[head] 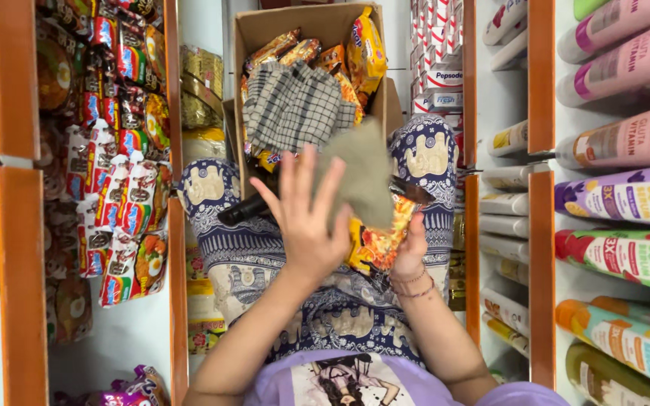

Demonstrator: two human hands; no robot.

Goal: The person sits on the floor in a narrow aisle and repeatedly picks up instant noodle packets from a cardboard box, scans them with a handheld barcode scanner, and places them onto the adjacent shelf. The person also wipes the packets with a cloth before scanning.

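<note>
**A:** Looking straight down between two shop shelves here. The left hand (306, 218) is up with the palm spread and all fingers fanned wide, gripping nothing.

**B:** And the grey cloth (362, 180)?

**A:** It sits just past those fingertips, on the far side and a touch to the right. It looks like the tips of the outer fingers meet its edge, but I can't tell whether they truly touch.

**B:** The other hand?

**A:** The right hand (409, 252), beaded bracelets on the wrist, is closed around the lower edge of a yellow-orange noodle packet (379, 242). The packet lies under the cloth, resting over the lap in patterned blue trousers (227, 248).

**B:** What's beyond?

**A:** A cardboard box (265, 34) full of more noodle packets, with a checked cloth (291, 105) draped over them. A dark object (244, 209) lies beside the box, near the left fingers. Lotion bottles (626, 192) line the right shelf, and snack packets (118, 203) hang on the left.
</note>
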